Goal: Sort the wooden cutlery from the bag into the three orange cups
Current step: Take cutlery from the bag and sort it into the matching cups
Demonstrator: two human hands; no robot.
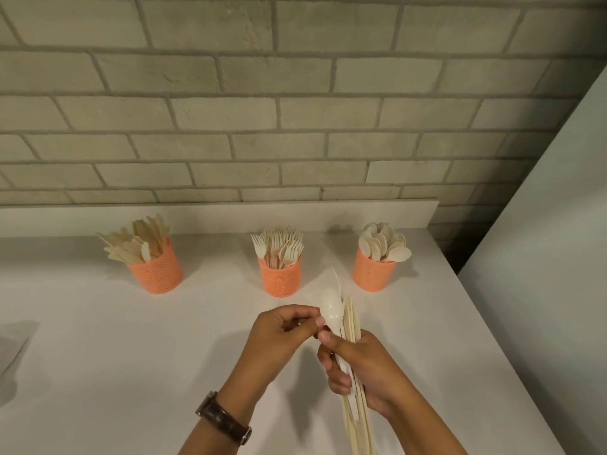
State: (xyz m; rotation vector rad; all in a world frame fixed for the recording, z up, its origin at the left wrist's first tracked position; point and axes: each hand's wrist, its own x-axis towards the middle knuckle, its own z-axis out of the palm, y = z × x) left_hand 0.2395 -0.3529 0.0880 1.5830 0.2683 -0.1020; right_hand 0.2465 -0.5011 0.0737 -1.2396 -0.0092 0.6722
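Three orange cups stand in a row near the wall. The left cup point(157, 274) holds wooden knives, the middle cup point(280, 279) holds forks, the right cup point(372, 274) holds spoons. In front of the middle cup, my right hand point(364, 369) grips a bundle of wooden cutlery point(353, 323) upright, handles pointing down past the frame's bottom edge. My left hand point(279, 336) pinches the bowl of a pale spoon point(331, 308) at the front of that bundle. The bag is not clearly in view.
The white counter point(115, 356) ends at a raised ledge below a grey brick wall point(295, 110). A white panel point(542, 257) rises along the counter's right edge. A faint translucent object point(11, 346) lies at the far left edge.
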